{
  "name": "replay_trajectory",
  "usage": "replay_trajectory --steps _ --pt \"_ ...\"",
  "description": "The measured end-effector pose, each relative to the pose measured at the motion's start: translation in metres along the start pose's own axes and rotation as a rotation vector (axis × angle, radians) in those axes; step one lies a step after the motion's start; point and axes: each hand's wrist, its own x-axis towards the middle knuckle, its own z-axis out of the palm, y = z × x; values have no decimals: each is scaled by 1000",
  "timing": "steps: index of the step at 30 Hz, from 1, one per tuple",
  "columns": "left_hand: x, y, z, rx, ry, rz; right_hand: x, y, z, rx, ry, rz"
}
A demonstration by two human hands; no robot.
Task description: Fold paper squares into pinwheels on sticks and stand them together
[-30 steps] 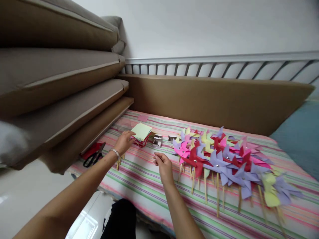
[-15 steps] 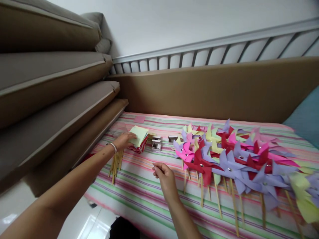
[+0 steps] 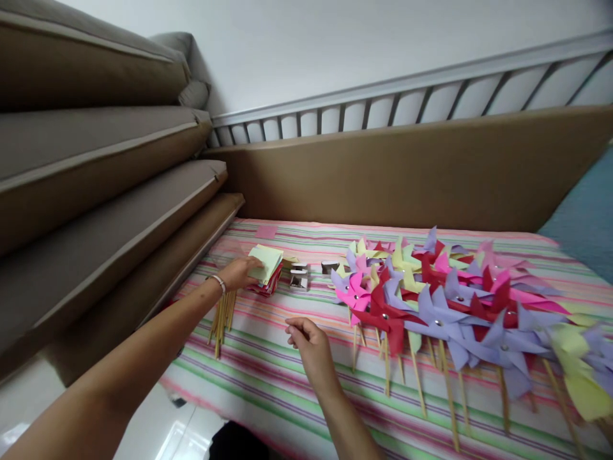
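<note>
My left hand reaches out to a small stack of coloured paper squares, its fingers pinching the pale green top sheet at the near edge. My right hand hovers over the striped cloth with its fingers curled together; what it holds, if anything, is too small to make out. A bundle of wooden sticks lies just under my left wrist. To the right lies a long heap of finished paper pinwheels on sticks, in purple, red, pink and yellow.
Small metal-looking boxes sit beside the paper stack. A pink paper square lies farther back. Stacked brown cushions rise on the left, a brown padded board and white railing stand behind, and a blue surface shows at right.
The view has swung left and down, so the scissors have left the picture and the sticks show. My left hand has settled onto the top sheet; my right hand has barely moved.
</note>
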Motion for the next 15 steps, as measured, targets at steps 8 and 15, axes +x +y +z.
replay_trajectory --steps 8,15 --pt "1 -2 0 13 9 -2 2 1 0 -4 7 7" --pt "0 6 -6 54 -9 33 1 0 3 -12 2 -1"
